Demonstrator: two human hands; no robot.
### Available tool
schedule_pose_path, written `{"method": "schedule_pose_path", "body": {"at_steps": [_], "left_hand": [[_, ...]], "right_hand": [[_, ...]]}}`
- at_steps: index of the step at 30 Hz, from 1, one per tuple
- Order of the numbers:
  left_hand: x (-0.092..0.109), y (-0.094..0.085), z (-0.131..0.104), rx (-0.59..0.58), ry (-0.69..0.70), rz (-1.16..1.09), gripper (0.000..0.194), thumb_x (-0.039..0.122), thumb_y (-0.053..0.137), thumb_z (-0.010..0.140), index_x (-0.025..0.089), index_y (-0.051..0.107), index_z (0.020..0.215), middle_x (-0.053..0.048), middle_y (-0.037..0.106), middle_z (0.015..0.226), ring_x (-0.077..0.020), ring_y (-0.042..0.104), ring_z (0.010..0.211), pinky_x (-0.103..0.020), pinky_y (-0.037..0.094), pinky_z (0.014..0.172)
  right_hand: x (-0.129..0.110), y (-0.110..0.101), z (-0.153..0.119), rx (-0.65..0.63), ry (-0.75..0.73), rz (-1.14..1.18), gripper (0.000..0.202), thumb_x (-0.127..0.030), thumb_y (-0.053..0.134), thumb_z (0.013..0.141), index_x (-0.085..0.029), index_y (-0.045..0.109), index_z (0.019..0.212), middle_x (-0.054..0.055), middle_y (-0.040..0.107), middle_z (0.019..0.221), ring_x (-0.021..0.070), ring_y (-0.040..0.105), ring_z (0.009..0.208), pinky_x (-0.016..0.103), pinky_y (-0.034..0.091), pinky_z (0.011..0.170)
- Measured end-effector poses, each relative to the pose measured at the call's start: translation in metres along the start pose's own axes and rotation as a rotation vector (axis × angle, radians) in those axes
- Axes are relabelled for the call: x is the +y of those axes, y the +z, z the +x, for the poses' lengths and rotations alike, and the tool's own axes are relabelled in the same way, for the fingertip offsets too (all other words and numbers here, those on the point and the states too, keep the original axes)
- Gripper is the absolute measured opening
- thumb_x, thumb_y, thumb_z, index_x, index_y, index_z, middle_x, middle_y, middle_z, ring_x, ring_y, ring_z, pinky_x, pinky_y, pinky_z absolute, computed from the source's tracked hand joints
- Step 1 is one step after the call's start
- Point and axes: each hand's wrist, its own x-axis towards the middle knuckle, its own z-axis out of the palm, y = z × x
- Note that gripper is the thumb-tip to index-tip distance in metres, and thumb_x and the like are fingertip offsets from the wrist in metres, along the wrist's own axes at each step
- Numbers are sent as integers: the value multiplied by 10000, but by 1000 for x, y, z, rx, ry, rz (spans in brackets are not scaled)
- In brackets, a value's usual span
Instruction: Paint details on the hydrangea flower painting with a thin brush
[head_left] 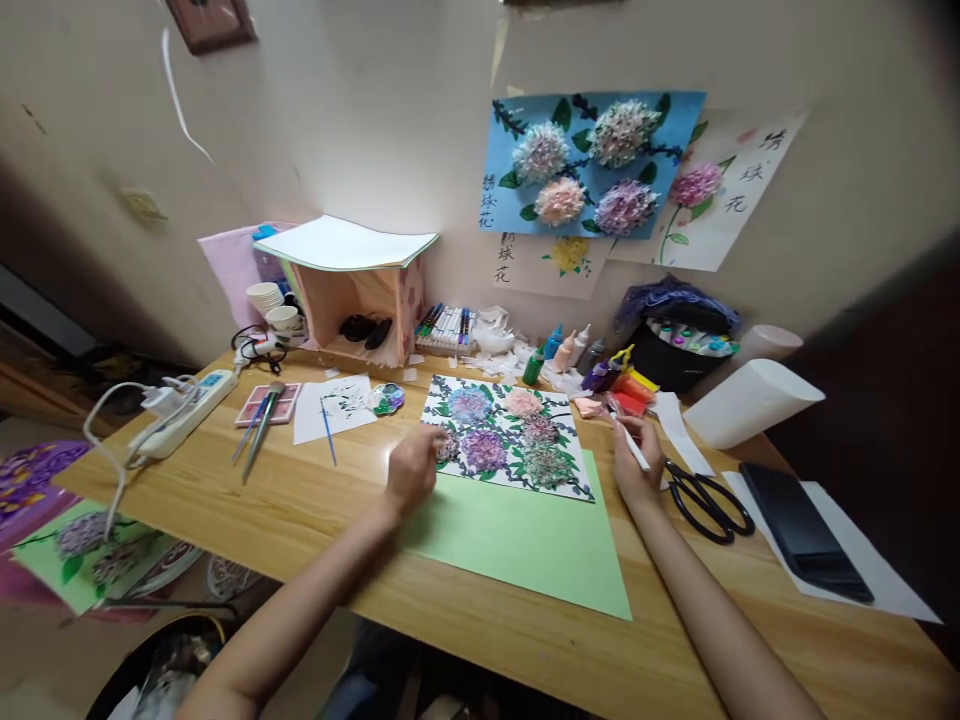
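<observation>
Your green sheet (525, 535) lies on the table (300, 510), long axis running ten to four. The flower picture (510, 435) overlaps its far edge, parallel. Your left hand (411, 470), fingers curled, presses the picture's nine-o'clock edge. Your right hand (636, 458) at three o'clock pinches a white stick (631, 446) pointing eleven.

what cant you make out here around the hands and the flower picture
Head view:
- Left hand covers the flower picture corner; its fingertips are hidden.
- White stick in the right hand: too small to identify.
- Green sheet: far part hidden under the picture.
</observation>
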Motion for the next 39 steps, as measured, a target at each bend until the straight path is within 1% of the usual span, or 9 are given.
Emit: {"method": "schedule_pose_path", "body": {"at_steps": [2, 5, 8, 10, 13, 15, 18, 24, 39], "left_hand": [[-26, -13, 9, 31, -184, 68, 373, 244, 151, 949, 135, 493, 1050, -140, 637, 928, -210, 609, 856, -352, 463, 765], [-61, -23, 21, -62, -329, 113, 323, 244, 213, 940, 149, 517, 999, -133, 639, 967, -218, 603, 899, -338, 455, 770], [-81, -24, 28, -220, -353, 118, 266, 255, 315, 912, 161, 559, 868, -106, 665, 906, -217, 616, 862, -310, 452, 741], [-85, -22, 32, -304, -326, 118, 253, 279, 361, 894, 164, 575, 823, -100, 673, 879, -219, 616, 830, -303, 442, 720], [-84, -17, 36, -386, -278, 126, 288, 358, 396, 882, 167, 591, 790, -98, 675, 844, -220, 610, 776, -298, 423, 683], [-83, -15, 39, -426, -244, 130, 325, 404, 404, 878, 171, 601, 767, -92, 677, 817, -216, 608, 751, -291, 414, 666], [-85, -13, 43, -464, -186, 131, 325, 408, 415, 876, 174, 619, 778, -86, 684, 849, -216, 615, 780, -282, 410, 667], [-96, -12, 43, -490, -98, 106, 263, 372, 435, 885, 186, 621, 876, -68, 685, 920, -211, 620, 825, -274, 420, 673], [-99, -7, 37, -461, -72, 77, 206, 339, 470, 879, 191, 612, 901, -49, 687, 949, -209, 621, 874, -277, 431, 706]], "right_hand": [[1, -5, -6, 34, -16, -21, 358, -441, 535, 786, -153, 599, 989, 106, 634, 960, 222, 580, 827, 398, 459, 772], [-2, -11, -14, 113, -78, -7, 343, -429, 553, 773, -153, 602, 970, 102, 627, 946, 230, 585, 834, 425, 468, 784], [-18, -11, -30, 210, -117, 57, 316, -420, 548, 779, -173, 570, 975, 89, 604, 924, 227, 598, 833, 433, 487, 785], [-36, -5, -52, 184, -132, 120, 296, -397, 555, 785, -186, 544, 991, 91, 596, 906, 224, 613, 817, 419, 502, 767], [-72, 18, -99, -21, -219, 210, 194, -289, 568, 788, -210, 532, 962, 83, 587, 895, 223, 617, 811, 397, 519, 712], [-96, 39, -131, -289, -395, 202, 158, -188, 547, 788, -238, 534, 937, 66, 600, 873, 222, 611, 850, 388, 521, 723], [-124, 73, -161, -535, -607, 196, 242, -87, 534, 766, -247, 510, 945, 40, 597, 799, 195, 602, 758, 337, 517, 634], [-135, 111, -160, -610, -701, 0, 168, -75, 494, 786, -228, 444, 835, 25, 528, 697, 183, 519, 656, 313, 441, 573], [-133, 115, -158, -674, -659, -122, 130, -107, 476, 839, -216, 428, 789, 30, 501, 710, 184, 455, 700, 312, 381, 631]]}}
